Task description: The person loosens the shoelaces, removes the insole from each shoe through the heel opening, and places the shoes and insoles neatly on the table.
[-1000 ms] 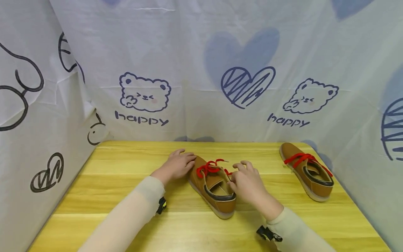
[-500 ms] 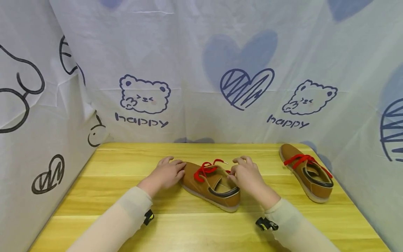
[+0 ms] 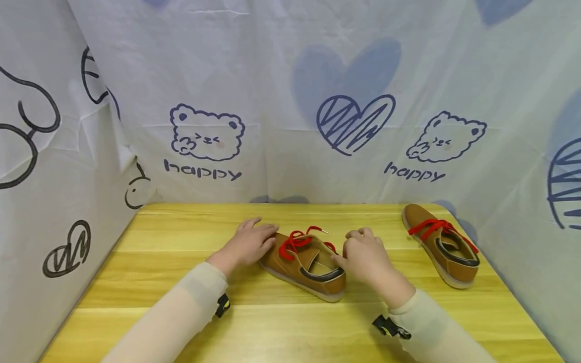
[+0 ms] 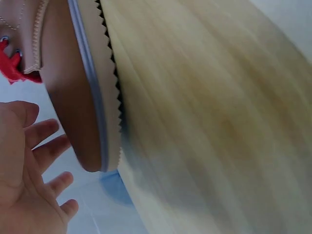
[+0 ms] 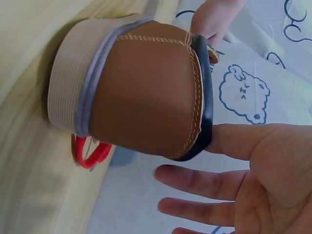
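Moved since one second ago: the brown shoe (image 3: 294, 272), its toe swung to your left; your left grip (image 3: 247, 245), shifted left with that toe.

Head view. Item: brown shoe, sole down on the desk (image 3: 272, 327), between your two grips, toe toward the far left; red laces (image 3: 290, 246), one tip raised. Your left grip: slack, at the toe. Your right grip (image 3: 366, 256): by the collar. Item: second shoe (image 3: 433, 247), matching, red-laced, at your far right, well apart from both. Behind: white cloth (image 3: 272, 75), printed hearts, bears, "happy".

Left wrist view. Toe and pale notched sole; your left fingers spread beside them, clasping nothing; contact cannot be told.

Right wrist view. Heel with dark collar; your right thumb touches the collar, other fingers extended, not closed round the shoe.
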A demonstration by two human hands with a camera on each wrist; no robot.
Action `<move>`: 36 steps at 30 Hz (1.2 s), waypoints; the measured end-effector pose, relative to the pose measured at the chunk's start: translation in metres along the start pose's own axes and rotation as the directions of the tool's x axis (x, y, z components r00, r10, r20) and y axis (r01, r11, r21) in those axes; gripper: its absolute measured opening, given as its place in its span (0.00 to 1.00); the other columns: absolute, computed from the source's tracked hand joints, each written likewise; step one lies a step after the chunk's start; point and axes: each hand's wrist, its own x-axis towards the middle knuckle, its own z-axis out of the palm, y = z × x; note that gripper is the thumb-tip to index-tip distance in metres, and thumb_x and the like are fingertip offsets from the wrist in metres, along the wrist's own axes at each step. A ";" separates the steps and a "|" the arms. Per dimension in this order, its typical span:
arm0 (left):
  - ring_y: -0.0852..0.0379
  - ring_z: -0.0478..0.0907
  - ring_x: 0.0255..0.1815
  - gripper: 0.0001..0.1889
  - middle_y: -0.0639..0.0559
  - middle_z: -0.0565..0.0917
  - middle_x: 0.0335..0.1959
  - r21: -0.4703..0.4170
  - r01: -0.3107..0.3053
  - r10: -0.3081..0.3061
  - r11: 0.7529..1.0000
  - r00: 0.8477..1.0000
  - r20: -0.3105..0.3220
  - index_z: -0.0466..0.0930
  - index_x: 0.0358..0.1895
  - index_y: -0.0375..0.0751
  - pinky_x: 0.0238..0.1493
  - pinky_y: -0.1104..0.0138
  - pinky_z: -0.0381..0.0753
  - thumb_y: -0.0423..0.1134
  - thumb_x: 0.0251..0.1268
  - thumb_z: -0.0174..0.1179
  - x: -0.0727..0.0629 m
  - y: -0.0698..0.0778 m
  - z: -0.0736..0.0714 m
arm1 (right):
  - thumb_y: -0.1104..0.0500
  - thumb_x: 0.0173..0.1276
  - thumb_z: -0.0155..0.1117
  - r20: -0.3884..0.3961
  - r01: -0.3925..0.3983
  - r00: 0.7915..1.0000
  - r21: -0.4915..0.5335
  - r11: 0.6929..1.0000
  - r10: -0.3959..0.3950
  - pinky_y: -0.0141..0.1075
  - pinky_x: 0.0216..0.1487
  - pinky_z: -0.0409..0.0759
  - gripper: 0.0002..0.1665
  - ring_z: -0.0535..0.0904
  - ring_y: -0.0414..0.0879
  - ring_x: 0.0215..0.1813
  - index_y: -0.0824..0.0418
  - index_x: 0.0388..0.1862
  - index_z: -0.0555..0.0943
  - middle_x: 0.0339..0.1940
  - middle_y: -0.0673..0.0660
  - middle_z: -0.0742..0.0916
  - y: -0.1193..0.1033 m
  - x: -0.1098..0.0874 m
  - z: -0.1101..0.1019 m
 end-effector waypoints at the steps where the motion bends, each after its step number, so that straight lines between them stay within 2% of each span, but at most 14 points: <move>1: 0.34 0.53 0.77 0.23 0.46 0.71 0.72 0.004 0.005 -0.005 1.000 1.000 0.012 0.71 0.73 0.45 0.75 0.40 0.47 0.47 0.80 0.48 0.000 -0.001 0.001 | 0.44 0.67 0.69 0.003 0.003 1.000 -0.005 1.000 -0.003 0.62 0.58 0.72 0.23 0.69 0.66 0.66 0.52 0.15 0.80 0.60 0.62 0.83 -0.001 -0.001 0.001; 6: 0.34 0.54 0.77 0.23 0.47 0.73 0.71 0.024 0.017 -0.018 1.000 0.999 0.035 0.73 0.71 0.45 0.75 0.40 0.47 0.47 0.80 0.47 -0.004 -0.002 0.002 | 0.48 0.67 0.70 -0.016 0.019 1.000 -0.009 1.000 -0.019 0.61 0.57 0.74 0.22 0.70 0.65 0.65 0.52 0.14 0.79 0.58 0.61 0.83 -0.001 0.001 0.007; 16: 0.34 0.55 0.76 0.22 0.46 0.76 0.68 0.047 0.028 -0.030 0.999 0.999 0.042 0.76 0.69 0.45 0.75 0.40 0.47 0.47 0.80 0.47 -0.021 -0.004 -0.002 | 0.50 0.67 0.70 -0.049 0.054 0.997 0.008 0.998 -0.054 0.61 0.60 0.72 0.18 0.68 0.65 0.67 0.51 0.17 0.83 0.60 0.61 0.82 0.003 0.012 0.012; 28: 0.33 0.58 0.74 0.21 0.45 0.79 0.64 0.068 0.017 -0.018 0.998 1.000 0.017 0.77 0.67 0.43 0.73 0.38 0.50 0.46 0.79 0.49 -0.049 0.001 -0.009 | 0.54 0.66 0.72 -0.137 0.109 0.984 -0.046 0.993 -0.115 0.60 0.59 0.74 0.12 0.69 0.64 0.66 0.54 0.22 0.87 0.60 0.61 0.83 0.006 0.024 0.017; 36: 0.33 0.59 0.74 0.22 0.46 0.78 0.65 0.076 0.018 -0.019 0.997 1.000 0.018 0.76 0.68 0.44 0.74 0.39 0.50 0.47 0.80 0.49 -0.059 0.002 -0.009 | 0.53 0.67 0.72 -0.142 0.133 0.980 -0.058 0.989 -0.140 0.59 0.59 0.74 0.12 0.69 0.63 0.67 0.53 0.23 0.87 0.60 0.61 0.82 0.008 0.029 0.016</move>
